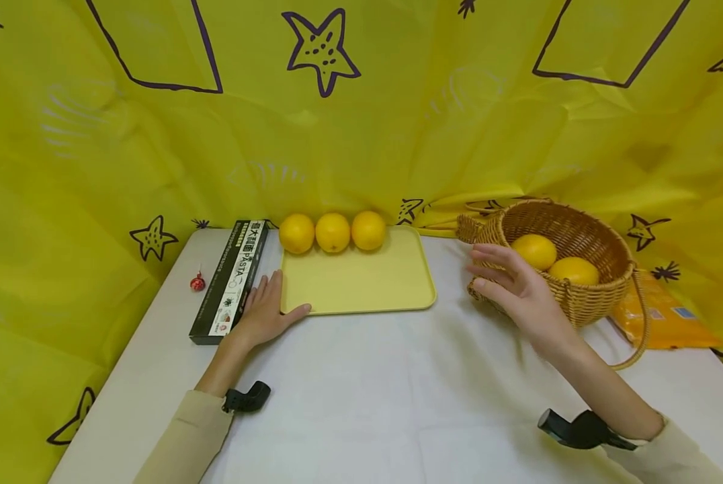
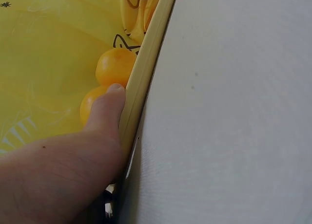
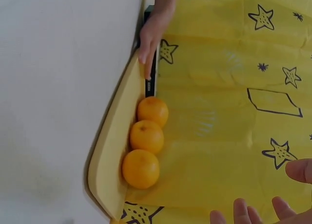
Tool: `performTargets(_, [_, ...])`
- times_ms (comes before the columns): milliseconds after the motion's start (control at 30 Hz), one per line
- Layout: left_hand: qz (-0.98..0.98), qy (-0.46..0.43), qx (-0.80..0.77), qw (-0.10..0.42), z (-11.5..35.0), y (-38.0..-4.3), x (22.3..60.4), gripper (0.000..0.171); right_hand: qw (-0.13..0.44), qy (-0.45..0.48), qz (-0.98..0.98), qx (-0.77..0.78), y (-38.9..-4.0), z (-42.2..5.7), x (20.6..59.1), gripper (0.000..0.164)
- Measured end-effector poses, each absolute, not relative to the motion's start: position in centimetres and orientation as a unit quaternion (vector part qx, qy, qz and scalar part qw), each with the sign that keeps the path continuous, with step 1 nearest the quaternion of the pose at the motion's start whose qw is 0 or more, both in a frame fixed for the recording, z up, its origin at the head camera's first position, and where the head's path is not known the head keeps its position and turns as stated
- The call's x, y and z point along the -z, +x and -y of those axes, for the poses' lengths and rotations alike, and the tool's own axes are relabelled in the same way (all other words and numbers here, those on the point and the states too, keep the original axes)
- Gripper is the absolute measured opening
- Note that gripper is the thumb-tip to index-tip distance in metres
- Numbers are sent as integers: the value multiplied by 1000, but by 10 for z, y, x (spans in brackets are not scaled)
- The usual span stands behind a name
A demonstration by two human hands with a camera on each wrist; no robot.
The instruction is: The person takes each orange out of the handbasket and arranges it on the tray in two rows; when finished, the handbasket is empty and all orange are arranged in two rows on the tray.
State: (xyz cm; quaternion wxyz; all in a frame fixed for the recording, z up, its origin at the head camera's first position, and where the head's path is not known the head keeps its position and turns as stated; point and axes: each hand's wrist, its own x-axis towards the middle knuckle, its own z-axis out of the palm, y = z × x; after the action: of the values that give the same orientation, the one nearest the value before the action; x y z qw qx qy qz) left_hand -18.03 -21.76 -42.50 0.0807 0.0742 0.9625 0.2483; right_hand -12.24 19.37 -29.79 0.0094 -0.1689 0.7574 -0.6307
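Observation:
A pale yellow tray (image 1: 361, 286) lies on the white table with three oranges (image 1: 333, 232) in a row along its back edge. My left hand (image 1: 266, 312) rests at the tray's left side, fingers extended, the thumb across the near left corner. In the left wrist view, that thumb overlaps an orange (image 2: 117, 67) farther back. My right hand (image 1: 525, 296) is held in front of the wicker basket (image 1: 600, 306), fingers spread and nothing in them. Inside the basket sit two more oranges (image 1: 573, 270). The right wrist view shows fingertips (image 3: 241, 212) apart from the tray's oranges.
Left of the tray lies a long black and white pasta box (image 1: 228, 282), with a small red ball-shaped thing (image 1: 197, 282) beyond it. An orange packet (image 1: 664, 316) is partly behind the basket. Yellow patterned cloth (image 1: 361, 148) hangs along the back and sides.

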Motion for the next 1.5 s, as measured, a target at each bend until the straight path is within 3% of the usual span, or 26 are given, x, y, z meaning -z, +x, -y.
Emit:
performTargets(267, [-963,82,-241,90,217,-182,425,105,40,-155,-743,650,-128,-220,281,41])
performTargets(433, [-962,85,-244,92,214,-181,423,104,60,-247,-673,694,-151,-258,255,33])
performTargets(600, [-960,88,-248,93,211,-180,424,105,135,-317,-605,718,-186,-300,236,41])
performTargets(667, [-960,90,-248,91,211,-181,426,105,150,-322,-637,685,-199,-312,231,41])
performTargets(833, [-961,92,-247,85,211,-184,426,104,122,-261,-847,448,-224,-335,221,35])
performTargets(967, [-961,93,-245,85,212,-188,424,105,178,-255,-898,310,-244,-353,220,39])
performTargets(1167, [-964,90,-240,75,219,-193,419,104,269,-265,-873,309,-274,-372,225,44])
performTargets(1367, [-965,84,-237,75,226,-196,413,105,311,-271,-848,333,-297,-376,228,47])
performTargets(1500, [-965,82,-238,73,228,-195,410,104,326,-225,-865,308,-308,-371,231,50])
